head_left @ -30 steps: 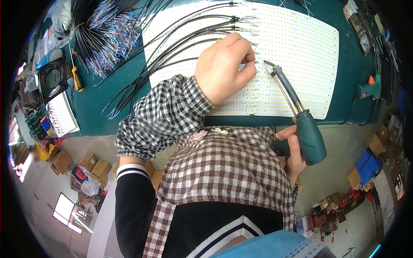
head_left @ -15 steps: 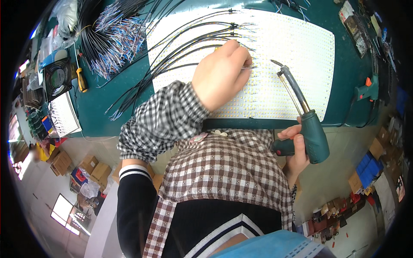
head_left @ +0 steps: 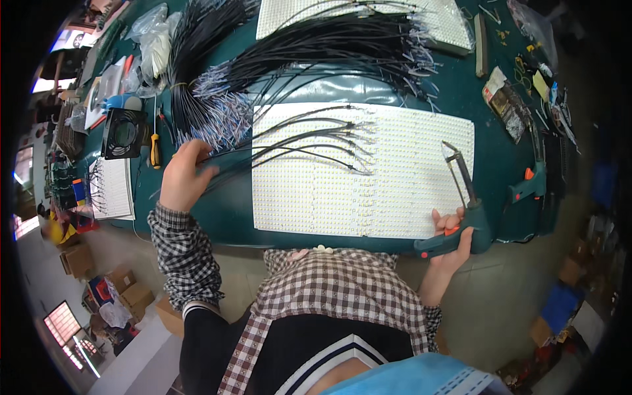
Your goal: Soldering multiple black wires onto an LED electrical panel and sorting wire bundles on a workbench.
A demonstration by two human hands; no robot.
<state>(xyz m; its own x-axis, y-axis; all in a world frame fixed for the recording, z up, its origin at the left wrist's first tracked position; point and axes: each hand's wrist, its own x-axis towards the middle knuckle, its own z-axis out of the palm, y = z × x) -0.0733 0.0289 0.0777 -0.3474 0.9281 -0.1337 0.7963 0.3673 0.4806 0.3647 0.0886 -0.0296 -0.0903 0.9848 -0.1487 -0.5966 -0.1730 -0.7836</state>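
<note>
My right hand (head_left: 451, 261) grips a green soldering gun (head_left: 480, 228), its slim tip pointing away from me over the right part of a white LED board (head_left: 299, 204). Several black cables (head_left: 306, 140) run across the board's left half, their thin wire ends at its middle strip. To the left of the board is my left hand (head_left: 182, 178), fingers curled and thumb apart. Loose cable ends lie around it, and I see none clamped in it. Beyond that hand sits a thick bundle of black cables (head_left: 191, 102) with stripped coloured ends.
Another cable bundle (head_left: 329, 39) lies behind the board, across more white boards (head_left: 454, 29). A yellow-handled screwdriver (head_left: 155, 151) and a black fan (head_left: 122, 133) are at left. A second green tool (head_left: 528, 185) stands at the right table edge.
My left hand has left the board's middle and moved left towards the cable bundle. The view has shifted, showing more of the table's far side. The soldering gun remains in my right hand.
</note>
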